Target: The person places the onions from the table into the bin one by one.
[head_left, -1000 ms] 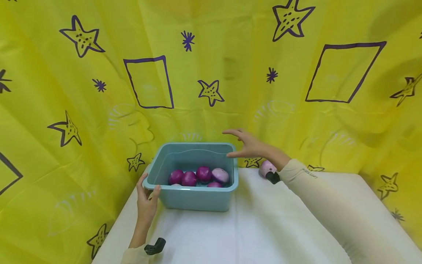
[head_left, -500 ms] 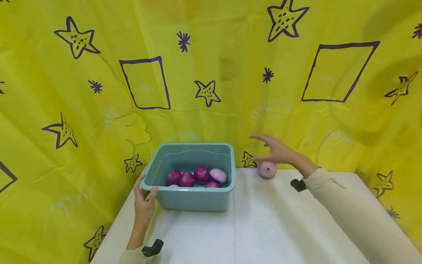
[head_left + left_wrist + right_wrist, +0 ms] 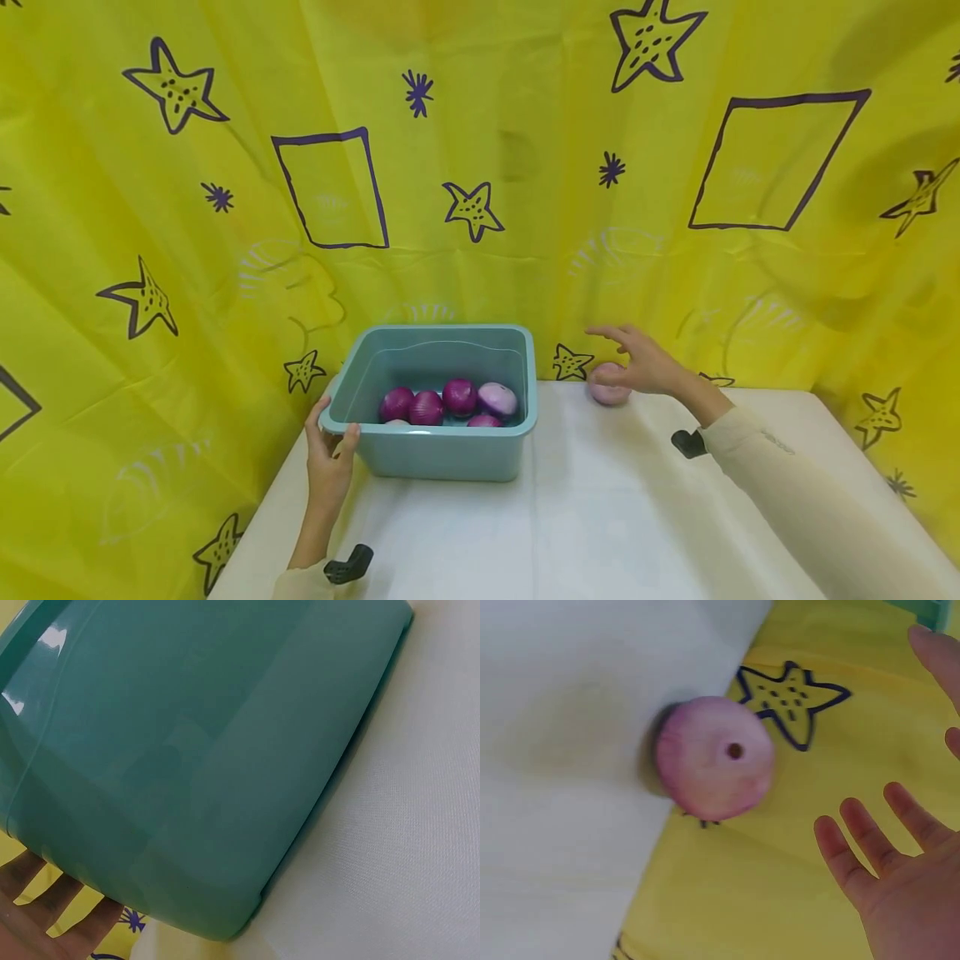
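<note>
In the head view a light blue plastic bin (image 3: 442, 454) stands on the table. Several purple onions (image 3: 426, 408) lie inside it, including a paler one (image 3: 497, 400). My left hand (image 3: 328, 467) grips the bin's near left corner, thumb on the front rim and fingers along the left side. A single pale pink onion (image 3: 714, 759) sits on the table right of the bin, near the back edge. Beside it my right hand (image 3: 637, 362) hovers with fingers spread, holding nothing. In the right wrist view its fingers (image 3: 871, 838) are apart from the onion.
A white cloth-like surface covers the table (image 3: 600, 508). Right behind it hangs a yellow curtain (image 3: 480, 275) printed with stars and frames, closing off the back and sides. Dark wrist devices (image 3: 348, 564) sit on both sleeves.
My right hand has moved right, away from the bin's right rim, and down to the loose pink onion. The left hand has kept its grip on the bin.
</note>
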Demonstrator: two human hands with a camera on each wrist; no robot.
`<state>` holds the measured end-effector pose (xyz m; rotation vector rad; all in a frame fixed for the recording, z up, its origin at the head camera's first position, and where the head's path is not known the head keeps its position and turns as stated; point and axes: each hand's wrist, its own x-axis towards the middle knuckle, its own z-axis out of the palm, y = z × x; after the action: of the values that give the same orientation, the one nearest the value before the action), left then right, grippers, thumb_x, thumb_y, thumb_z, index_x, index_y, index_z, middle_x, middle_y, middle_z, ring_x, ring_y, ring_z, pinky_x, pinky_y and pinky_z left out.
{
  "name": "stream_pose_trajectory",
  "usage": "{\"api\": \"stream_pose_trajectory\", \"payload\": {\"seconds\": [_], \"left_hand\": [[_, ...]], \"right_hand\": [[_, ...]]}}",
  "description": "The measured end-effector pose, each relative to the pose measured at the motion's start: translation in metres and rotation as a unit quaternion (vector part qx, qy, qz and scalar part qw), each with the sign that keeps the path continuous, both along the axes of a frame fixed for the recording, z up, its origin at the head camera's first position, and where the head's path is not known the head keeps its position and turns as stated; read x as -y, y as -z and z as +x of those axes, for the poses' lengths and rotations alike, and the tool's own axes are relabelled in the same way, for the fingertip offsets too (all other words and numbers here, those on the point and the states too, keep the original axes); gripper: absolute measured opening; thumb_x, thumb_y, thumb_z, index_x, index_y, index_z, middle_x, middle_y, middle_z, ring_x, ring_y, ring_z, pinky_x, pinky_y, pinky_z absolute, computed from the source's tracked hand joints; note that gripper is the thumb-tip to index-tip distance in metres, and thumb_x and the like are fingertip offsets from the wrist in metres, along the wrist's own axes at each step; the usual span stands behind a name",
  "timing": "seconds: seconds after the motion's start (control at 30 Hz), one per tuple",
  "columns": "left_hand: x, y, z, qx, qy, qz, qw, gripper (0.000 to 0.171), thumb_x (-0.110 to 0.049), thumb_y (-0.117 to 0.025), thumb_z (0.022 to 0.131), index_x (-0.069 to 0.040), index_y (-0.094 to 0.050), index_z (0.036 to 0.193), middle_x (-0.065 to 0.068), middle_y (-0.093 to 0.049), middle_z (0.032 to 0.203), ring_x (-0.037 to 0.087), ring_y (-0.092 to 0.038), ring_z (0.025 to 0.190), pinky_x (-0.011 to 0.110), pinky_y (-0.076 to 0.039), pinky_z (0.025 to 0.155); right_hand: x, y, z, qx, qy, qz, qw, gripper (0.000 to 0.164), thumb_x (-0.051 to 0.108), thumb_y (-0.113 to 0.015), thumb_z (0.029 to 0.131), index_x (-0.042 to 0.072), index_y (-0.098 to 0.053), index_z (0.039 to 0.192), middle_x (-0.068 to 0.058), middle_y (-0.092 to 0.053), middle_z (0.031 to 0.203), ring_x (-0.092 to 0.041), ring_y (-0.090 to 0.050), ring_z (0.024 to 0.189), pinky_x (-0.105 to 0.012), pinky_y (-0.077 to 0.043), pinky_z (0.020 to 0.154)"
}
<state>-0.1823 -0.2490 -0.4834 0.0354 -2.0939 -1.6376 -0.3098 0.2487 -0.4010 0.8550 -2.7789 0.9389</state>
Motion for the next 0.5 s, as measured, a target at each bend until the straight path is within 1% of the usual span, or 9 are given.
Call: {"api": "stream_pose_trajectory", "payload": {"seconds": [0.03, 0.07, 0.13, 0.2, 0.27, 0.33, 0.5], "left_hand": [[0.0, 0.0, 0.0, 0.0, 0.0, 0.0, 1.0, 0.069, -0.014, -0.057, 0.103, -0.021, -0.02, 0.161, 0.018, -0.034, 0.159, 0.048, -0.04, 0.141, 0.066, -0.035, 0.111], [0.0, 0.0, 0.0, -0.001, 0.0, 0.001, 1.0, 0.069, -0.014, -0.057, 0.103, -0.021, -0.02, 0.161, 0.018, -0.035, 0.159, 0.048, -0.04, 0.141, 0.06, -0.038, 0.112], [0.0, 0.0, 0.0, -0.003, 0.002, 0.005, 1.0, 0.069, -0.014, -0.057, 0.103, -0.022, -0.021, 0.161, 0.018, -0.036, 0.159, 0.046, -0.041, 0.14, 0.043, -0.042, 0.111], [0.001, 0.0, 0.0, -0.006, 0.005, 0.009, 0.9999, 0.069, -0.014, -0.057, 0.103, -0.022, -0.021, 0.161, 0.018, -0.037, 0.158, 0.045, -0.042, 0.14, 0.026, -0.042, 0.105], [0.001, 0.001, -0.001, -0.011, 0.01, 0.013, 0.9998, 0.068, -0.013, -0.057, 0.103, -0.022, -0.021, 0.161, 0.018, -0.037, 0.158, 0.046, -0.042, 0.139, 0.014, -0.04, 0.097], [0.001, 0.001, -0.001, -0.013, 0.013, 0.015, 0.9997, 0.068, -0.013, -0.057, 0.103, -0.022, -0.021, 0.161, 0.018, -0.036, 0.158, 0.046, -0.042, 0.139, 0.01, -0.039, 0.095], [0.001, 0.002, 0.0, -0.006, 0.009, 0.013, 0.9998, 0.068, -0.014, -0.056, 0.104, -0.022, -0.021, 0.161, 0.018, -0.036, 0.158, 0.045, -0.042, 0.14, 0.014, -0.038, 0.096]], "right_hand": [[-0.002, 0.006, 0.0, -0.003, 0.003, 0.001, 1.0, 0.072, 0.019, -0.083, 0.086, 0.009, -0.05, 0.15, -0.031, -0.048, 0.141, -0.051, -0.053, 0.118, -0.066, -0.049, 0.093], [-0.004, 0.011, 0.0, -0.009, 0.004, 0.001, 1.0, 0.071, 0.017, -0.083, 0.086, 0.008, -0.051, 0.148, -0.032, -0.049, 0.139, -0.051, -0.053, 0.119, -0.067, -0.048, 0.094], [-0.007, 0.023, 0.0, -0.022, 0.008, -0.003, 1.0, 0.068, 0.014, -0.084, 0.084, 0.006, -0.054, 0.145, -0.032, -0.051, 0.137, -0.051, -0.051, 0.121, -0.069, -0.045, 0.096], [-0.01, 0.033, 0.001, -0.031, 0.014, -0.008, 0.999, 0.066, 0.012, -0.085, 0.082, 0.004, -0.057, 0.142, -0.032, -0.053, 0.134, -0.051, -0.049, 0.122, -0.07, -0.043, 0.097], [-0.012, 0.042, 0.002, -0.035, 0.022, -0.013, 0.999, 0.066, 0.013, -0.087, 0.081, 0.003, -0.058, 0.14, -0.032, -0.053, 0.132, -0.052, -0.048, 0.122, -0.072, -0.041, 0.098], [-0.014, 0.05, 0.002, -0.027, 0.036, -0.017, 0.999, 0.066, 0.016, -0.088, 0.081, 0.003, -0.059, 0.139, -0.03, -0.052, 0.131, -0.052, -0.048, 0.12, -0.073, -0.041, 0.096], [-0.017, 0.068, 0.002, -0.004, 0.071, -0.015, 0.997, 0.067, 0.021, -0.089, 0.08, 0.007, -0.061, 0.139, -0.029, -0.049, 0.128, -0.05, -0.047, 0.113, -0.071, -0.043, 0.091]]}}
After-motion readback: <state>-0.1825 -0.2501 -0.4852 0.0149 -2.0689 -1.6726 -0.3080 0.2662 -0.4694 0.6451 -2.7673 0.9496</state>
